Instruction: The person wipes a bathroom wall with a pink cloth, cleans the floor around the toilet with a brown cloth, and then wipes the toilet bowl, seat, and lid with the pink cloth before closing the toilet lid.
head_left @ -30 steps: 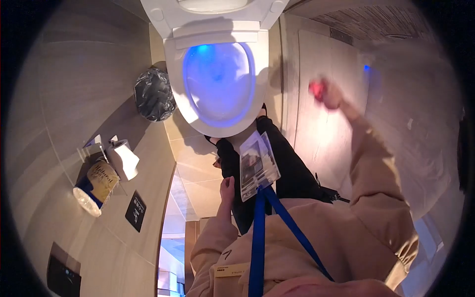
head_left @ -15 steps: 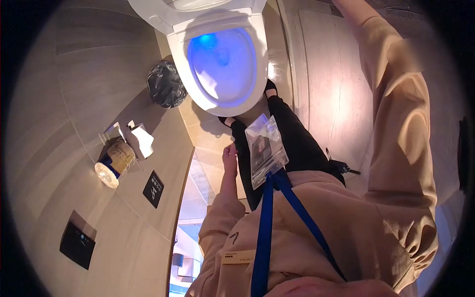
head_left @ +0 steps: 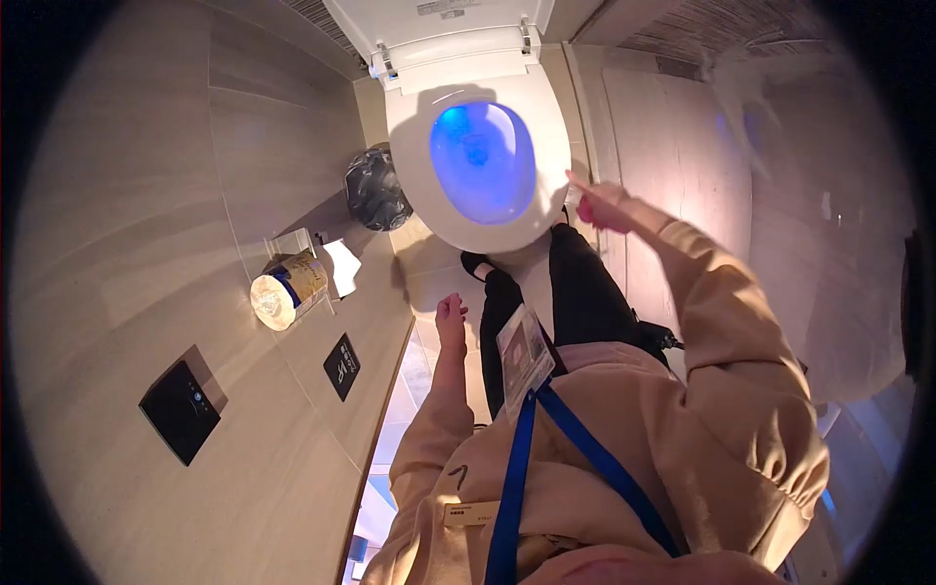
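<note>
My right hand (head_left: 608, 207) is at the right edge of the white toilet seat (head_left: 414, 161), index finger stretched out to the rim and the other fingers bent, holding nothing. The seat lies down on the toilet, and the lid (head_left: 458, 21) stands raised behind it. Blue light fills the bowl (head_left: 483, 171). My left hand (head_left: 451, 314) hangs beside my left leg, fingers curled in, with nothing showing in it. A clear badge holder (head_left: 525, 359) on a blue lanyard (head_left: 514, 487) hangs over my lap.
A bin with a black liner (head_left: 376, 190) stands left of the toilet. On the left wall are a toilet paper roll (head_left: 275, 300) in a holder, a white paper sheet (head_left: 341, 267), a small black sign (head_left: 341, 368) and a black panel (head_left: 182, 411). A pale wall (head_left: 673, 166) closes the right side.
The seat has come down over the bowl; the lid stays up. My right hand has come from beyond the top edge down to the seat's right rim. The view has shifted.
</note>
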